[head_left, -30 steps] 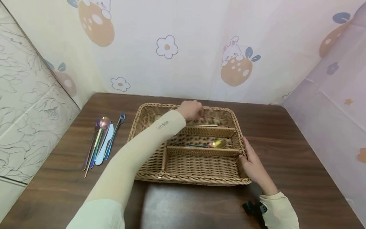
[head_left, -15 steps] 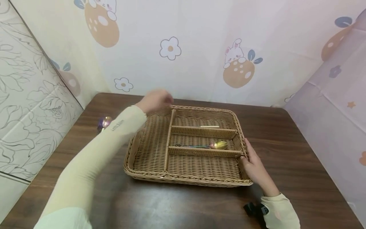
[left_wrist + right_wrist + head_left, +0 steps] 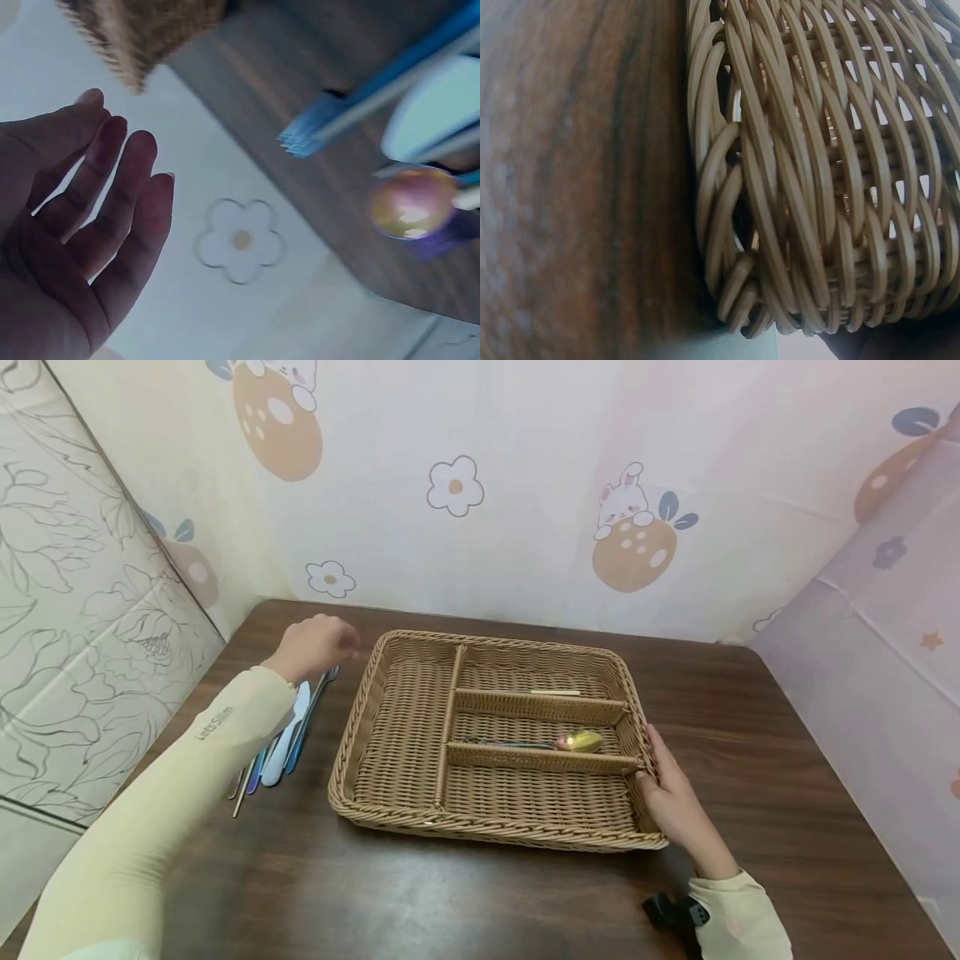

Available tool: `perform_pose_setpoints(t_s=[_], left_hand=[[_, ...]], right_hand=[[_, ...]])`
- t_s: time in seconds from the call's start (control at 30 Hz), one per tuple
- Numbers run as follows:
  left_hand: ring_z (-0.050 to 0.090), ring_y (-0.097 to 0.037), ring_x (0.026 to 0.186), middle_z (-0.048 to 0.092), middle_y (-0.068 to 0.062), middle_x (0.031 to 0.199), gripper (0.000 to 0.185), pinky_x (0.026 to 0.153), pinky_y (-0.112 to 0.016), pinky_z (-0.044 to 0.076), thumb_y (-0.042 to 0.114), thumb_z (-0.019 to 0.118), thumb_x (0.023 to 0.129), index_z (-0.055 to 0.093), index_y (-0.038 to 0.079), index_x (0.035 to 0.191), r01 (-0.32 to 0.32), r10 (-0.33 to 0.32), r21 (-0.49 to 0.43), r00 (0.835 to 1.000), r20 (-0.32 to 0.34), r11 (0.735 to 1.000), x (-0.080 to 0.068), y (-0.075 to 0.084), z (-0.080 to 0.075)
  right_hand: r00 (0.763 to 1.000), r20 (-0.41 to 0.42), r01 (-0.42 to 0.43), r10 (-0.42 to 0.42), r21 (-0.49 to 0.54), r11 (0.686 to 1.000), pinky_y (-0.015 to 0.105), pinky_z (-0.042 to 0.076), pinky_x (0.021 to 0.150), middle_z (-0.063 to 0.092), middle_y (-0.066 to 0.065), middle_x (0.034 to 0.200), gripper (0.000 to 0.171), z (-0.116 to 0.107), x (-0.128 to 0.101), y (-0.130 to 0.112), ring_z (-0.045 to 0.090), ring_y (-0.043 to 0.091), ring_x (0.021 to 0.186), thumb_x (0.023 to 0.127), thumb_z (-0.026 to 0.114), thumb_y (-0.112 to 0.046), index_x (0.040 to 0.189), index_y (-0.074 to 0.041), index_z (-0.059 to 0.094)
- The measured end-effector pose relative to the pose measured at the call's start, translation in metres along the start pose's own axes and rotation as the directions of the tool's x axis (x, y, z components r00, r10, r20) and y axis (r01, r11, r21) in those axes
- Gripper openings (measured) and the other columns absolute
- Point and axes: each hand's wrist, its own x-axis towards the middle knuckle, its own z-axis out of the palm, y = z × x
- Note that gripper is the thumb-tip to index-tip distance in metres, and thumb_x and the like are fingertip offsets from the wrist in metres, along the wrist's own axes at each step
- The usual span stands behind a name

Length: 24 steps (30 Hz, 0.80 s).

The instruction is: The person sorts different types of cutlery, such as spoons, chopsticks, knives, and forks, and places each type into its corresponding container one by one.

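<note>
Wicker basket [image 3: 405,727] steadied by right hand [image 3: 675,797] — fingers flat, left hand [image 3: 311,645] spread above cutlery [image 3: 288,743]

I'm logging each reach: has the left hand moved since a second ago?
Yes. The left hand left the wicker basket and swung left, now above the cutlery on the table.

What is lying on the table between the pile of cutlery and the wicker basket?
Nothing: in the head view, only a bare strip of brown table separates the cutlery from the basket's left wall. The left hand hovers above the cutlery's far end.
</note>
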Motion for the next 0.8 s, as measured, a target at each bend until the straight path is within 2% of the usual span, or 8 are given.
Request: perform_pose_setpoints(t_s=[0.1,0.27,0.37,0.47,0.57,0.8], left_hand=[[0.065,-0.031,0.083,0.069,-0.015,0.098,0.018,0.069,-0.051,0.051,0.008,0.061,0.088,0.07,0.0,0.101,0.035,-0.035,-0.013,0.999,0.01,0.999,-0.01,-0.012,0.007],[0.055,-0.023,0.059,0.063,-0.012,0.07,0.011,0.055,-0.039,0.048,-0.002,0.058,0.083,0.066,-0.005,0.078,0.1,-0.099,-0.069,0.995,0.019,0.993,-0.02,-0.028,0.023],[0.048,-0.021,0.053,0.055,-0.008,0.06,0.016,0.05,-0.035,0.043,-0.006,0.056,0.081,0.059,-0.002,0.066,0.153,-0.152,-0.058,0.988,0.032,0.986,-0.022,-0.033,0.033],[0.044,-0.022,0.052,0.049,-0.008,0.058,0.019,0.049,-0.034,0.039,-0.007,0.052,0.078,0.051,0.002,0.062,0.192,-0.191,-0.035,0.981,0.044,0.981,-0.023,-0.036,0.04],[0.043,-0.023,0.054,0.048,-0.008,0.059,0.018,0.051,-0.037,0.041,-0.008,0.053,0.075,0.048,0.002,0.062,0.185,-0.184,-0.027,0.983,0.022,0.982,-0.024,-0.039,0.046],[0.04,-0.021,0.052,0.039,-0.004,0.055,0.029,0.051,-0.038,0.04,-0.006,0.058,0.071,0.038,0.009,0.056,0.179,-0.179,-0.042,0.984,-0.015,0.983,-0.027,-0.042,0.052]], right_hand=[[1.0,0.007,-0.005,0.005,0.001,1.0,0.064,0.012,0.105,0.0,0.03,0.153,0.07,0.0,0.0,0.0,0.004,0.047,0.138,0.095,0.038,0.007,0.151,-0.003,-0.003],[1.0,0.006,-0.005,0.005,0.005,1.0,0.063,0.011,0.106,-0.001,0.031,0.153,0.07,0.0,0.001,0.001,0.003,0.047,0.138,0.095,0.038,0.008,0.151,-0.002,-0.003],[1.0,0.003,-0.004,0.004,0.004,1.0,0.062,0.01,0.107,-0.001,0.031,0.153,0.07,-0.001,0.001,0.001,0.003,0.047,0.138,0.094,0.038,0.009,0.151,-0.002,-0.003],[1.0,0.002,-0.001,0.001,0.004,1.0,0.063,0.011,0.106,0.0,0.032,0.152,0.071,0.0,0.002,0.002,0.003,0.048,0.138,0.094,0.038,0.009,0.151,-0.002,-0.003],[1.0,0.006,-0.003,0.003,0.005,1.0,0.063,0.011,0.106,-0.001,0.031,0.152,0.071,0.0,0.002,0.003,0.003,0.048,0.138,0.094,0.038,0.009,0.151,-0.002,-0.004],[1.0,-0.003,0.003,-0.003,0.002,1.0,0.063,0.012,0.106,0.0,0.032,0.152,0.07,0.0,0.002,0.004,0.005,0.049,0.138,0.094,0.038,0.009,0.151,-0.002,-0.003]])
